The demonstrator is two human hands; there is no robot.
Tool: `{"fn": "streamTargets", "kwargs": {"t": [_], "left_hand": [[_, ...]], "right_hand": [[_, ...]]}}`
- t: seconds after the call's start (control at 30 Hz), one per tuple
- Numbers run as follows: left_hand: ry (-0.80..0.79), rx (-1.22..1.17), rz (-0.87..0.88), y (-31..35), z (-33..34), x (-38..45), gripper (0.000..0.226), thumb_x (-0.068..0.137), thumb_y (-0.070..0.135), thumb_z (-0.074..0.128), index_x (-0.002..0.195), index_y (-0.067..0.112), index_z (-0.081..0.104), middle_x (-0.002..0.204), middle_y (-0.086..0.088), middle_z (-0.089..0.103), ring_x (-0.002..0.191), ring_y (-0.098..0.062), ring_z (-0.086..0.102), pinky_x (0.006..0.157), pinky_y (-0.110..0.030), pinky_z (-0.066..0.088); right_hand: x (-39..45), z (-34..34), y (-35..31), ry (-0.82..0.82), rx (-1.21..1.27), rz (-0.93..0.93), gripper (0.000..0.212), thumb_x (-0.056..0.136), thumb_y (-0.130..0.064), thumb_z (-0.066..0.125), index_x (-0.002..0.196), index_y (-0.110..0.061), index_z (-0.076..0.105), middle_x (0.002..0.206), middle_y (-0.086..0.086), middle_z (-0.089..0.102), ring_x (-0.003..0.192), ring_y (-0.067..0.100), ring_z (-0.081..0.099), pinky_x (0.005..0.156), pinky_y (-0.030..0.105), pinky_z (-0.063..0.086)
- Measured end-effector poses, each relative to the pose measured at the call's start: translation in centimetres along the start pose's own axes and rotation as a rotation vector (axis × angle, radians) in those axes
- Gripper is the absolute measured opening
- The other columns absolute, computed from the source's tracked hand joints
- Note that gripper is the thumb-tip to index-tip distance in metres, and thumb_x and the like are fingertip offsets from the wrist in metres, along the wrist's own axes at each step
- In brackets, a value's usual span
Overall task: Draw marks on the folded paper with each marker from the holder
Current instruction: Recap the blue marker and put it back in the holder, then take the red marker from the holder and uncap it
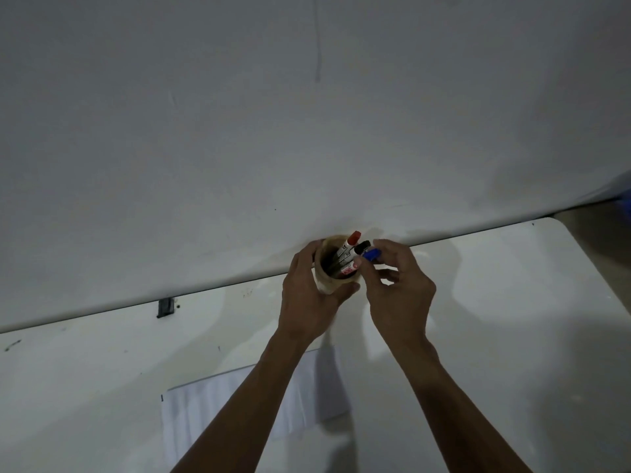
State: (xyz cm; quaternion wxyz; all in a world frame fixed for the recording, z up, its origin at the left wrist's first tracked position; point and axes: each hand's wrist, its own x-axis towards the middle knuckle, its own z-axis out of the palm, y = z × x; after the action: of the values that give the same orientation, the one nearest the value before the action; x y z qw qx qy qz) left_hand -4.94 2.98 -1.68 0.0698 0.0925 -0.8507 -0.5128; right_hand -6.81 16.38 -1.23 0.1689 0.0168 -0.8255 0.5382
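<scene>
A tan round holder [326, 249] stands at the table's far edge against the wall. My left hand [307, 295] is wrapped around its left and front side. A red-capped marker [353, 237] and a black-capped marker [362, 247] stick out of it. My right hand [397, 288] pinches the blue-capped marker [371, 255] at the holder's right rim; its lower end is hidden. The folded white paper [211, 407] lies flat near the front, partly covered by my left forearm.
The white table [495, 319] ends at a rounded corner on the right. A white wall [307, 131] rises directly behind the holder. A small dark clip [166, 307] sits at the table's far edge on the left. Something blue [626, 199] shows at the right border.
</scene>
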Motion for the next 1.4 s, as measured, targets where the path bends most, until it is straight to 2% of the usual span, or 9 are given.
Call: {"fn": "streamTargets", "kwargs": {"t": [0.33,0.53,0.7,0.8,0.93,1.1,1.17,1.3,1.4], "left_hand": [[0.021,-0.038,0.014,-0.4,0.2,0.0,0.068,0.068,0.028,0.089,0.116,0.050,0.046,0.109,0.042,0.051,0.105,0.014,0.053,0.096,-0.024,0.051],[0.036,-0.073,0.029,-0.3,0.4,-0.1,0.065,0.070,0.032,0.088,0.123,0.032,0.051,0.113,0.037,0.050,0.105,0.011,0.054,0.096,-0.027,0.053],[0.047,-0.068,0.036,-0.4,0.3,-0.1,0.063,0.070,0.035,0.087,0.118,0.047,0.047,0.111,0.040,0.053,0.106,0.014,0.054,0.093,-0.022,0.052],[0.047,-0.079,0.021,-0.6,0.4,-0.1,0.064,0.070,0.037,0.085,0.121,0.043,0.048,0.113,0.042,0.054,0.108,0.013,0.054,0.095,-0.026,0.053],[0.030,-0.066,0.018,-0.7,0.4,-0.3,0.066,0.072,0.039,0.083,0.125,0.045,0.044,0.115,0.048,0.051,0.111,0.016,0.052,0.095,-0.022,0.051],[0.015,-0.068,0.018,0.2,0.0,-0.7,0.062,0.073,0.034,0.083,0.121,0.053,0.050,0.113,0.054,0.051,0.108,0.022,0.052,0.090,-0.015,0.049],[0.018,-0.069,0.004,0.5,-0.1,-0.9,0.064,0.072,0.034,0.083,0.121,0.054,0.047,0.112,0.052,0.053,0.108,0.021,0.053,0.091,-0.020,0.050],[0.014,-0.039,-0.007,1.6,-0.3,-1.1,0.067,0.075,0.022,0.085,0.114,0.062,0.049,0.106,0.051,0.056,0.104,0.021,0.054,0.084,-0.013,0.047],[-0.008,0.014,-0.017,1.8,-0.5,-1.2,0.066,0.076,0.027,0.084,0.111,0.068,0.047,0.111,0.042,0.059,0.108,0.016,0.055,0.086,-0.022,0.054]], "right_hand": [[-0.2,0.6,-0.2,0.026,-0.048,0.056,0.028,0.078,-0.015,0.087,0.101,-0.008,0.072,0.092,0.003,0.075,0.078,0.009,0.067,0.064,0.003,0.048],[2.0,0.8,-0.7,-0.025,-0.149,0.084,0.037,0.081,-0.036,0.083,0.110,-0.015,0.073,0.111,-0.001,0.066,0.102,0.023,0.064,0.078,0.032,0.054],[3.0,2.1,-0.1,-0.083,-0.204,0.091,0.021,0.082,-0.032,0.081,0.094,-0.014,0.078,0.103,0.005,0.072,0.100,0.028,0.066,0.077,0.030,0.052],[3.2,2.3,-0.3,-0.077,-0.179,0.098,0.016,0.083,-0.028,0.081,0.089,-0.014,0.078,0.100,0.006,0.073,0.099,0.028,0.067,0.079,0.027,0.048],[3.6,1.1,-2.4,-0.006,-0.081,0.090,0.017,0.086,-0.029,0.079,0.089,-0.012,0.076,0.092,-0.003,0.068,0.092,0.022,0.068,0.079,0.029,0.054],[4.8,-2.7,-6.3,0.141,0.090,0.171,0.021,0.093,-0.035,0.071,0.096,-0.014,0.070,0.088,-0.008,0.072,0.086,0.002,0.068,0.066,0.014,0.054],[5.1,-4.5,-7.7,0.210,0.213,0.169,0.017,0.094,-0.032,0.071,0.095,-0.016,0.068,0.089,-0.003,0.075,0.088,0.009,0.072,0.069,0.017,0.055],[4.5,-7.5,-9.2,0.216,0.392,0.129,0.006,0.097,-0.028,0.067,0.092,-0.026,0.064,0.095,0.006,0.077,0.092,0.024,0.076,0.078,0.041,0.062],[2.8,-9.1,-9.0,0.183,0.496,0.215,0.008,0.102,-0.021,0.061,0.094,-0.020,0.063,0.090,0.007,0.074,0.089,0.026,0.077,0.073,0.038,0.063]]}}
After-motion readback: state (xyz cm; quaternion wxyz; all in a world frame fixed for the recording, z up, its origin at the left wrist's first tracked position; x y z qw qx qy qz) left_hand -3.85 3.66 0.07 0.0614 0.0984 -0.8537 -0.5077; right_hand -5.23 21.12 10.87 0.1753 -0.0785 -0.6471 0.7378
